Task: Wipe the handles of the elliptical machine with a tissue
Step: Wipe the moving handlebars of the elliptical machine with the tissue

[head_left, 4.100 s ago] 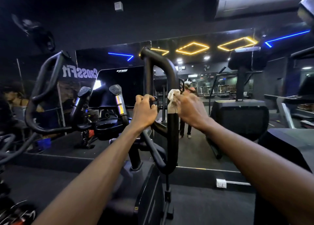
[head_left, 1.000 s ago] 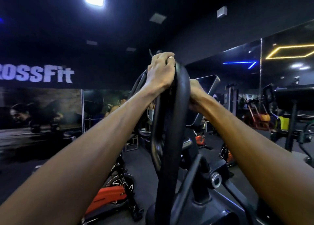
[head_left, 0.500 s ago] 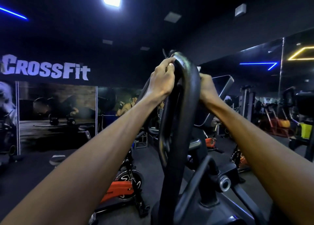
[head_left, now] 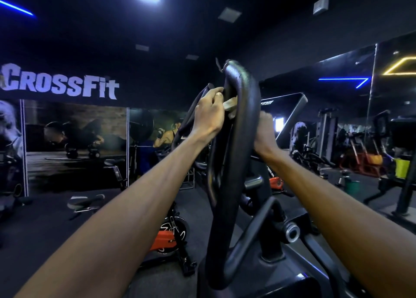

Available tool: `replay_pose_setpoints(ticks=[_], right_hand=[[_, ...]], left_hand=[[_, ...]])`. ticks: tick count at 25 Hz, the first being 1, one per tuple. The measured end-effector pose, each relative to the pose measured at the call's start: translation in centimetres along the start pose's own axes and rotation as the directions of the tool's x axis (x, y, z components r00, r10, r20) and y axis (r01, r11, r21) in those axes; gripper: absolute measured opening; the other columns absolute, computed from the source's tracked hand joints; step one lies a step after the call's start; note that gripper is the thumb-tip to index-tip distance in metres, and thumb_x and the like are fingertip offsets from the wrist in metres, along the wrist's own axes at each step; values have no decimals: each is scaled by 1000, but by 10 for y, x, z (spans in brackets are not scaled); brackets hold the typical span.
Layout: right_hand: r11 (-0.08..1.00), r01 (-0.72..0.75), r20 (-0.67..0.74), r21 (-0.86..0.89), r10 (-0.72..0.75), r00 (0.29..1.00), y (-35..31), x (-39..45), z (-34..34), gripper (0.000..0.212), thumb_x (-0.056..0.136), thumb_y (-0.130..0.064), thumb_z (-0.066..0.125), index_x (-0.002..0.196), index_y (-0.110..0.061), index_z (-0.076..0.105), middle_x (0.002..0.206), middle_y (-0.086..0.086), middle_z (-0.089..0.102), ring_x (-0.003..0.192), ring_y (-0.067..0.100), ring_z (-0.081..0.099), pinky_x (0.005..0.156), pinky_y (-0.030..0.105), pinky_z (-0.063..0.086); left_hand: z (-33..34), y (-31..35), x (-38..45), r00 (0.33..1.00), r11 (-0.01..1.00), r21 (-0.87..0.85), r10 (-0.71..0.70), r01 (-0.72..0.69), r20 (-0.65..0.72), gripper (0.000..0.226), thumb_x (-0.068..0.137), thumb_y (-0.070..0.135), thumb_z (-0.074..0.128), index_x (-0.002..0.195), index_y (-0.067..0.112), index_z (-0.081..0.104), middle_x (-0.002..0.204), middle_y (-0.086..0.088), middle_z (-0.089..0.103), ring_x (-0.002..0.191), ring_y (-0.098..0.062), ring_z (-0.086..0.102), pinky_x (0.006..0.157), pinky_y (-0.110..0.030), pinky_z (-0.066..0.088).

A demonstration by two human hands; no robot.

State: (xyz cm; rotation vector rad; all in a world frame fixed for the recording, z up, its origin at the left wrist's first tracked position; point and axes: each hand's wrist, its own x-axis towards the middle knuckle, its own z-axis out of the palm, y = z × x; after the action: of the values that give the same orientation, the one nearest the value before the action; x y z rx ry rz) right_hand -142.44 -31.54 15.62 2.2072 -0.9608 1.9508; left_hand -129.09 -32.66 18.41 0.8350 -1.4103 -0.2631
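Observation:
The elliptical's black looped handle (head_left: pixel 244 126) stands upright in front of me. My left hand (head_left: pixel 208 114) grips the loop's far bar just below its top, fingers curled round it. A crumpled white tissue (head_left: pixel 230 107) shows in the gap inside the loop, right beside my left thumb. My right hand (head_left: pixel 265 132) is on the other side of the near bar. Its fingers are hidden behind the bar and reach toward the tissue, which is pressed against the bar's inner face.
The machine's console (head_left: pixel 286 115) stands behind the handle, and its frame and pivot joint (head_left: pixel 291 232) sit below. An orange spin bike (head_left: pixel 168 234) stands at lower left. More gym machines (head_left: pixel 369 158) line the mirrored right wall. Dark floor lies to the left.
My left hand has slid down from the top of the loop to just below it. The tissue has come into view inside the loop. My right hand has moved lower behind the bar.

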Motion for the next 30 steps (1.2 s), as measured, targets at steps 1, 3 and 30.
replay_pose_setpoints(ticks=[1,3,30], right_hand=[[996,-30,20,78,28,999,10,-16,7,25,87,-5,61,63,-9,65,53,-7,65,53,7,58,50,23,47],[998,-35,140,58,27,990,34,-50,15,21,90,1,57,77,-11,67,63,-11,69,59,1,61,56,27,52],[600,-604,411,524,443,797,34,-98,0,37,81,25,43,76,2,72,67,9,70,60,20,62,55,29,54]], left_hand=[[-1,-1,-2,1000,1000,-8,-20,20,2,35,101,25,39,126,21,64,108,8,66,109,-12,60,97,-29,44],[-4,-5,-6,998,998,-27,-57,57,9,35,97,29,41,117,24,68,101,8,69,105,-15,63,100,-36,47],[-13,-20,-43,988,987,-33,-157,158,7,28,96,17,53,120,14,66,106,-5,71,103,-21,66,95,-35,51]])
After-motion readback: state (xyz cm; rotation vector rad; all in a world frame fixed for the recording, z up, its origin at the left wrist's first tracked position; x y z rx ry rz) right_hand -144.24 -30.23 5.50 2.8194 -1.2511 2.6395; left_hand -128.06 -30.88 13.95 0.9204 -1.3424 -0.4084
